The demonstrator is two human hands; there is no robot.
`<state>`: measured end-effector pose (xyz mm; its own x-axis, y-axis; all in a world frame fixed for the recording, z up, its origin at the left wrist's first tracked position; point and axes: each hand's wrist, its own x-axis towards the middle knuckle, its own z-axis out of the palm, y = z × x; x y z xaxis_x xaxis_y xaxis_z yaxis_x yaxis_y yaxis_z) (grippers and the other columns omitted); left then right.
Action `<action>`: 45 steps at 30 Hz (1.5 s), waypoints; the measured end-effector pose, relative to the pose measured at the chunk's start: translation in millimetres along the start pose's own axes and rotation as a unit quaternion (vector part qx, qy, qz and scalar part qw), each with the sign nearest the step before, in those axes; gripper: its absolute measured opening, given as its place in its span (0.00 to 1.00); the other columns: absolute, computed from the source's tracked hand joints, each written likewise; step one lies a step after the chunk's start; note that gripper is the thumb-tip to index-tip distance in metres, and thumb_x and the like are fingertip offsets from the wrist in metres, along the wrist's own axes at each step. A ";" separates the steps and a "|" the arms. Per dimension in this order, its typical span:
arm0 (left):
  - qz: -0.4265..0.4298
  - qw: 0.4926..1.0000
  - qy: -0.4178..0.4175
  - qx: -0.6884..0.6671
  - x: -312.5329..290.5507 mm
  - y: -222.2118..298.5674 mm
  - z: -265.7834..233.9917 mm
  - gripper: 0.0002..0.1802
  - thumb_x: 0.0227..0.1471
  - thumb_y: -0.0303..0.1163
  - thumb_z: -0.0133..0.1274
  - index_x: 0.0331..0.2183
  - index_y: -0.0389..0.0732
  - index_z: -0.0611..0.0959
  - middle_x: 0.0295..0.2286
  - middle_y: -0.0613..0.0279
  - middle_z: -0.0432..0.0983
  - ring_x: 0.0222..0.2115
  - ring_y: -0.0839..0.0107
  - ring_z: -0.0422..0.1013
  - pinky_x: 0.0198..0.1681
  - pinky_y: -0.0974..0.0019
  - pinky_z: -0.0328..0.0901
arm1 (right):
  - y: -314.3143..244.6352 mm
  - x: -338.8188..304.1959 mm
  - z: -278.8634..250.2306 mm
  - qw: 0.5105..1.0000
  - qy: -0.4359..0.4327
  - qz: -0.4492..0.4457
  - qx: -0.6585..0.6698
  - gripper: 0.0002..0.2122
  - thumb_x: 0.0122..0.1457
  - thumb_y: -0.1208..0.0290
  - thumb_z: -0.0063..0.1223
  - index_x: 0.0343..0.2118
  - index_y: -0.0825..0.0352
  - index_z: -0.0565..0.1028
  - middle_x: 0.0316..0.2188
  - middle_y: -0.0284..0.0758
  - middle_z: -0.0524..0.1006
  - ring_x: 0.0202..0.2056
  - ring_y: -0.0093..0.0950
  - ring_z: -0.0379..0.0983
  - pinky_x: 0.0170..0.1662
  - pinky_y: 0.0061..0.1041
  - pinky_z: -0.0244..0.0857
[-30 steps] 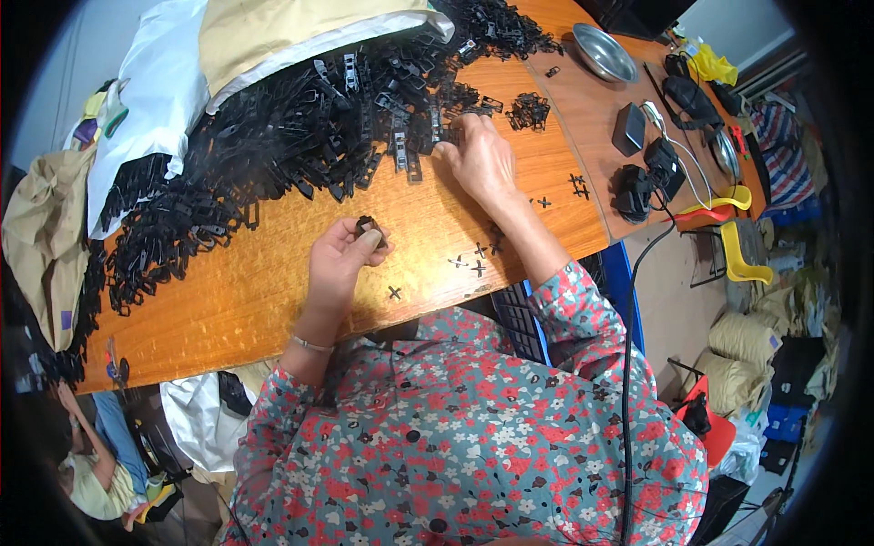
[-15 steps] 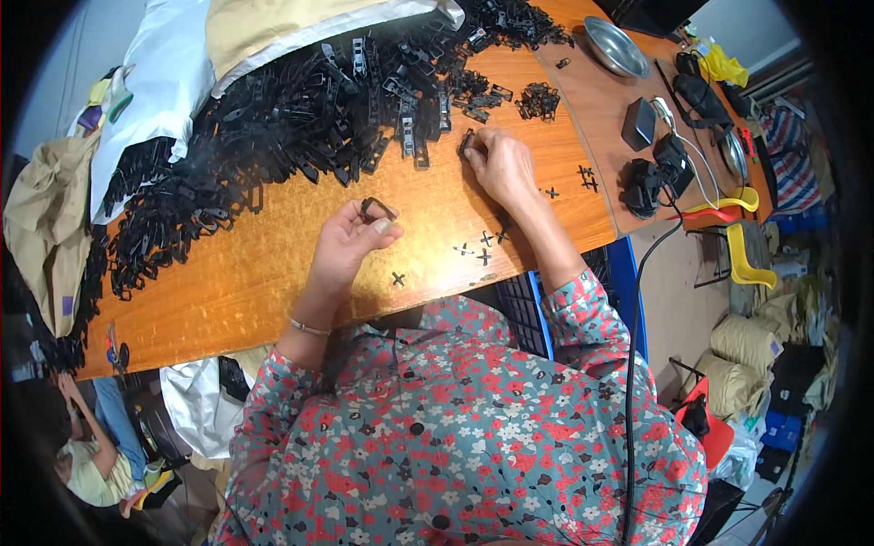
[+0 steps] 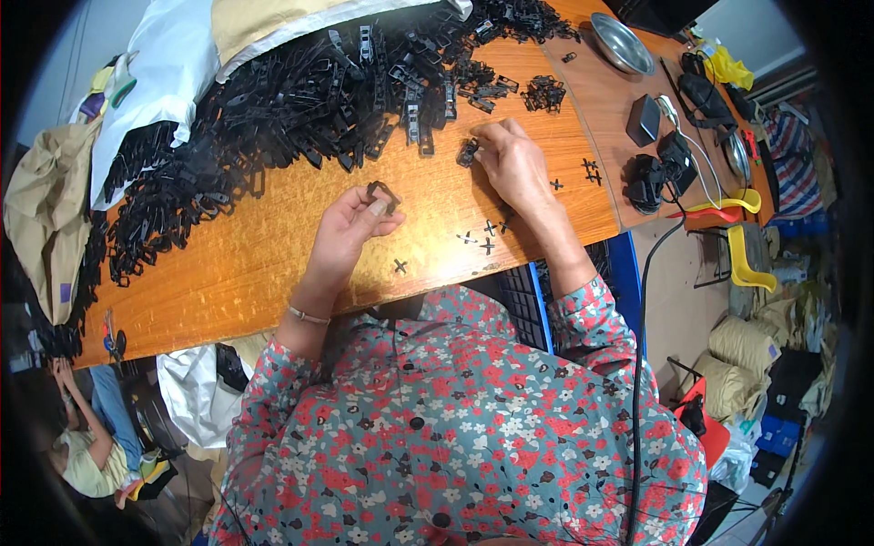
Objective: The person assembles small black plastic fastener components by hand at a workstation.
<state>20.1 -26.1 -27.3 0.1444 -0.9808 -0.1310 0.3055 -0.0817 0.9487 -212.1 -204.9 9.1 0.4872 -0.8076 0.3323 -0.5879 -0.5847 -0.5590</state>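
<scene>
Right hand (image 3: pixel 515 166), fingers pinching black parts (image 3: pixel 467 154), shifts toward the table's (image 3: pixel 291 241) near edge; left hand (image 3: pixel 348 226) grips a black frame (image 3: pixel 389 190), probably light, stiff, best held edgewise.

Looks like a small assembly workshop.
Wooden tabletop (image 3: pixel 273 237) heaped with loose black plastic parts (image 3: pixel 291 109), full beige sacks (image 3: pixel 742 344) piled at right, blue plastic crate (image 3: pixel 525 305) below the front edge, another person (image 3: pixel 89 462) far left.
</scene>
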 end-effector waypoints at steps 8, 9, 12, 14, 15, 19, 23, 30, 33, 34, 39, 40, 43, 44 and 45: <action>0.007 1.000 -0.004 0.006 -1.8 2.2 2.6 0.09 0.69 0.29 0.51 0.46 0.36 0.79 0.42 0.60 0.80 0.43 0.69 0.80 0.48 0.70 0.75 | 6.4 6.2 7.2 0.997 -0.020 -0.036 -0.071 0.05 0.57 0.76 0.62 0.33 0.70 0.79 0.35 0.47 0.79 0.35 0.49 0.79 0.39 0.43 0.73; 0.007 1.000 -0.003 0.005 -1.8 1.6 2.4 0.09 0.69 0.29 0.51 0.46 0.36 0.79 0.42 0.60 0.80 0.43 0.69 0.80 0.48 0.70 0.75 | 6.3 5.6 7.6 0.997 -0.021 -0.037 -0.072 0.05 0.57 0.76 0.62 0.33 0.70 0.79 0.35 0.47 0.79 0.35 0.49 0.79 0.39 0.43 0.73; 0.011 1.000 -0.007 0.003 -1.1 -0.4 1.3 0.09 0.69 0.29 0.51 0.46 0.36 0.79 0.42 0.60 0.80 0.43 0.69 0.80 0.48 0.70 0.75 | 2.2 0.2 6.9 0.998 0.021 -0.042 -0.031 0.04 0.58 0.76 0.61 0.32 0.70 0.78 0.32 0.49 0.80 0.34 0.50 0.79 0.38 0.44 0.73; 0.013 1.000 -0.006 0.010 -0.7 -1.4 0.2 0.09 0.69 0.30 0.51 0.46 0.36 0.79 0.42 0.60 0.79 0.44 0.70 0.80 0.48 0.70 0.74 | -7.9 -2.1 4.4 1.000 0.024 -0.011 0.003 0.04 0.58 0.76 0.61 0.31 0.71 0.77 0.30 0.49 0.80 0.34 0.51 0.79 0.37 0.44 0.72; 0.012 1.000 -0.006 0.010 -0.7 -0.6 0.8 0.09 0.69 0.30 0.51 0.46 0.36 0.79 0.42 0.60 0.79 0.44 0.70 0.80 0.48 0.70 0.74 | -9.0 -4.1 5.9 1.000 0.024 -0.011 0.003 0.04 0.58 0.76 0.61 0.31 0.71 0.77 0.30 0.49 0.80 0.34 0.51 0.79 0.37 0.44 0.72; 0.009 1.000 -0.005 0.019 -0.5 -0.8 3.8 0.10 0.69 0.31 0.51 0.46 0.36 0.79 0.44 0.60 0.79 0.45 0.71 0.79 0.48 0.71 0.74 | -22.2 -13.6 4.3 0.995 0.071 -0.064 -0.009 0.05 0.58 0.76 0.61 0.33 0.69 0.76 0.31 0.48 0.79 0.32 0.52 0.78 0.35 0.44 0.71; 0.016 1.000 -0.011 0.022 -2.8 -0.4 3.5 0.10 0.69 0.32 0.51 0.46 0.36 0.80 0.45 0.60 0.80 0.44 0.72 0.79 0.49 0.70 0.73 | -18.3 -9.6 15.3 0.993 0.058 -0.091 -0.057 0.05 0.57 0.75 0.61 0.34 0.68 0.76 0.31 0.46 0.78 0.31 0.50 0.78 0.34 0.44 0.72; 0.027 0.999 0.002 -0.022 -4.5 -2.9 2.3 0.08 0.67 0.26 0.53 0.46 0.35 0.77 0.44 0.56 0.81 0.41 0.73 0.79 0.46 0.72 0.74 | -26.8 -17.2 9.4 0.995 0.051 -0.076 0.038 0.04 0.59 0.79 0.60 0.36 0.70 0.78 0.32 0.47 0.80 0.29 0.46 0.78 0.34 0.38 0.74; 0.020 0.999 0.005 -0.037 -2.3 2.0 8.4 0.13 0.66 0.24 0.53 0.50 0.35 0.74 0.45 0.54 0.81 0.42 0.71 0.79 0.46 0.72 0.75 | -57.7 -31.5 11.9 0.985 -0.006 0.016 0.172 0.05 0.61 0.82 0.58 0.40 0.71 0.79 0.30 0.40 0.82 0.26 0.29 0.79 0.30 0.27 0.73; 0.019 0.999 0.007 -0.037 -3.1 3.4 11.5 0.13 0.66 0.24 0.53 0.50 0.35 0.74 0.45 0.54 0.81 0.42 0.71 0.79 0.46 0.72 0.75 | -68.6 -38.5 14.9 0.957 -0.028 0.079 0.278 0.05 0.62 0.83 0.57 0.41 0.72 0.78 0.30 0.37 0.82 0.26 0.23 0.78 0.29 0.23 0.73; 0.027 0.995 -0.009 -0.094 -5.0 0.1 13.5 0.24 0.61 0.24 0.59 0.57 0.35 0.73 0.46 0.60 0.80 0.47 0.72 0.77 0.48 0.70 0.74 | -84.6 -56.7 53.4 0.895 -0.020 0.097 0.436 0.06 0.62 0.85 0.58 0.41 0.72 0.77 0.30 0.33 0.79 0.29 0.19 0.77 0.32 0.20 0.73; 0.027 0.995 -0.009 -0.094 -5.3 0.0 14.4 0.24 0.61 0.24 0.59 0.57 0.35 0.73 0.46 0.60 0.80 0.47 0.72 0.77 0.48 0.70 0.74 | -82.4 -57.8 58.9 0.895 -0.020 0.097 0.436 0.06 0.62 0.85 0.58 0.41 0.72 0.77 0.30 0.33 0.79 0.29 0.19 0.77 0.32 0.20 0.73; 0.042 0.994 -0.014 -0.105 -7.9 -0.4 18.0 0.24 0.61 0.24 0.60 0.57 0.35 0.74 0.47 0.61 0.80 0.48 0.73 0.76 0.49 0.69 0.74 | -81.3 -57.5 65.0 0.941 -0.005 0.062 0.334 0.08 0.56 0.84 0.62 0.38 0.70 0.78 0.31 0.39 0.78 0.32 0.30 0.79 0.36 0.28 0.74; 0.043 0.994 -0.011 -0.098 -8.5 -0.6 17.3 0.24 0.61 0.24 0.59 0.57 0.34 0.74 0.47 0.60 0.80 0.48 0.73 0.76 0.49 0.69 0.73 | -83.3 -56.9 61.4 0.941 -0.006 0.062 0.333 0.08 0.56 0.84 0.62 0.38 0.70 0.78 0.31 0.39 0.78 0.32 0.30 0.79 0.36 0.28 0.74; 0.044 0.995 -0.008 -0.092 -9.1 -1.4 16.8 0.23 0.62 0.24 0.59 0.57 0.34 0.74 0.47 0.60 0.80 0.48 0.73 0.76 0.50 0.69 0.73 | -85.9 -56.9 56.4 0.955 0.000 0.021 0.297 0.07 0.56 0.84 0.62 0.37 0.70 0.78 0.31 0.39 0.78 0.31 0.31 0.79 0.36 0.29 0.74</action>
<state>2.6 -20.1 -22.6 0.1629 -0.9857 -0.0438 0.4602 0.0367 0.8870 -152.9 -104.4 -4.6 0.4710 -0.8294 0.3004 -0.1377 -0.4055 -0.9037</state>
